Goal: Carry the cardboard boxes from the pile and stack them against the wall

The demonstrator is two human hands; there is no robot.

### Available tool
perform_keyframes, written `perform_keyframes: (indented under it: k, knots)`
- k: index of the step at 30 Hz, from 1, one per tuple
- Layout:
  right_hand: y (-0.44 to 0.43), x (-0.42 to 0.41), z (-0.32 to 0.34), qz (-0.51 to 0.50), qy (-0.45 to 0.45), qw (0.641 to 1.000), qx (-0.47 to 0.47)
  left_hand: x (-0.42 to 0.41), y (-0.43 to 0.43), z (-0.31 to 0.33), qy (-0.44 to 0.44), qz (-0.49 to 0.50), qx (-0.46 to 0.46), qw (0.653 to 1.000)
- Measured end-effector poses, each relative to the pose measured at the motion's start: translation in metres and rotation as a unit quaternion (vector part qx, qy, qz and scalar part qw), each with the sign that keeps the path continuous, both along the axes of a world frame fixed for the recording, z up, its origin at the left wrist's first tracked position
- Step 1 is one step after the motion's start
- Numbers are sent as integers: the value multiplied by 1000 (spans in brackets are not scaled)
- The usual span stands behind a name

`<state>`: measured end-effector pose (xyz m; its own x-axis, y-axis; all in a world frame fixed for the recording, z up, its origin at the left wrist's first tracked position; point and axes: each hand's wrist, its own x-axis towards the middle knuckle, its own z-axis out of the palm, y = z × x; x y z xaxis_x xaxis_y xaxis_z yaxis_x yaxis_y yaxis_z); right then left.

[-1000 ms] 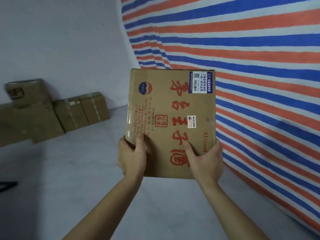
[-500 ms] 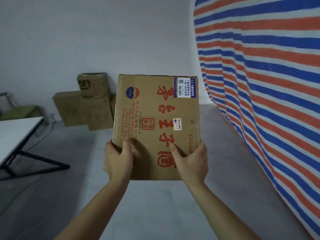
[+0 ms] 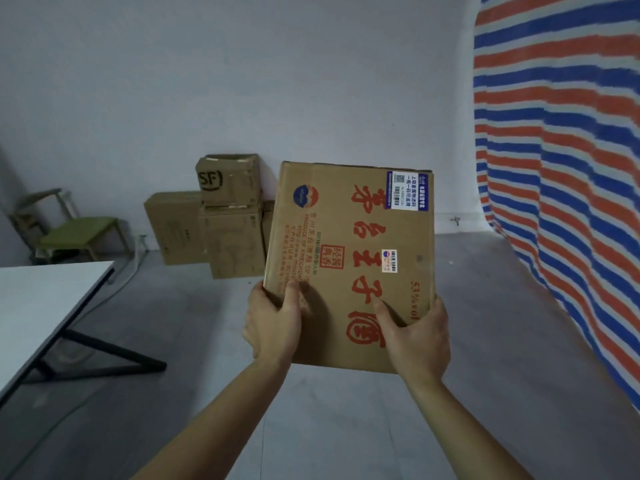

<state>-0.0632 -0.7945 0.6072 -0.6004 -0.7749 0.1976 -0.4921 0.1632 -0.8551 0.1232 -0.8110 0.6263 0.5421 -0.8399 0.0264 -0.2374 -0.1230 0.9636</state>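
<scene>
Gripping cardboard box [image 3: 349, 261] — left hand [image 3: 273, 323], right hand [image 3: 419, 337].

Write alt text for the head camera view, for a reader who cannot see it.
Two bare hands, left hand and right hand, hold up a cardboard box printed with red characters. Ahead, stacked boxes stand against a pale wall. A white table is at left, a striped tarp at right.

View has swung left: striped tarp [image 3: 561, 168] now confined to frame's right edge, stacked boxes [image 3: 221, 216] at wall sit centre, closer; worktop [image 3: 45, 306] fills more of lower left, green chair [image 3: 76, 233] fully in view.
</scene>
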Motion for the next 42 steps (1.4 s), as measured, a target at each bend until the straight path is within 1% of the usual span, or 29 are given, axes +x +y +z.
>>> perform_keyframes:
  k: [6, 10, 12, 16, 20, 23, 25, 27, 28, 31, 34, 36, 39, 42]
  knots:
    - [-158, -14, -22, -8, -31, 999, -4, -16, -160, -14, -26, -2, 14, 1000]
    - [-266, -22, -16, -1, -52, 999, 6, -19, -266, -9, -27, -33, 30, 999]
    - [-326, -16, -8, 10, -51, 999, 14, -10, -320, -4, -21, -27, 43, 998]
    - [-426, 17, -4, 48, -30, 998, 25, 27, -411, -7, -19, 4, 42, 999]
    - [-531, 64, -13, 80, -14, 996, 35, 76, -508, -28, 9, 11, 51, 999]
    - [-624, 105, -26, 99, 4, 993, 58, 119, -596, -51, 41, 19, 58, 997]
    - [-678, 126, -28, 107, -1, 992, 65, 142, -652, -56, 60, 23, 62, 996]
    - [-734, 139, -29, 106, -3, 992, 72, 156, -709, -54, 56, 36, 71, 995]
    - [-746, 139, -30, 106, -9, 991, 76, 157, -723, -52, 50, 30, 74, 996]
    - [-819, 139, -39, 67, -30, 993, 88, 161, -808, -46, 37, -4, 88, 995]
    - [-878, 130, -49, 29, -52, 995, 77, 151, -879, -43, 49, -71, 85, 993]
    - [-927, 123, -61, 10, -55, 995, 82, 144, -932, -48, 55, -95, 87, 990]
    - [-1014, 116, -78, 8, -55, 995, 85, 136, -1018, -64, 51, -101, 104, 988]
    - [-1094, 113, -89, 31, -56, 994, 93, 134, -1088, -74, 63, -84, 128, 986]
